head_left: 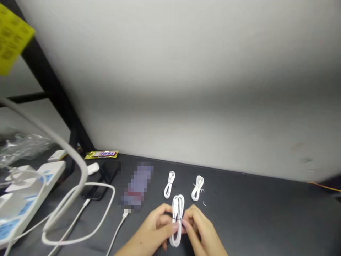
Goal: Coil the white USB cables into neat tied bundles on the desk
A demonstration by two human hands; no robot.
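Cable (178, 217), white and folded into a long narrow loop, is pinched at its middle between the left hand (153, 231) and the right hand (201, 233), with the fingers of both closed on it, low over the dark matte surface (253, 213). Should the pinch slacken, the smooth, springy strands could be sprung apart and the loop undone. A similar bundle (169, 184) and a second bundle (197, 187) are laid just beyond.
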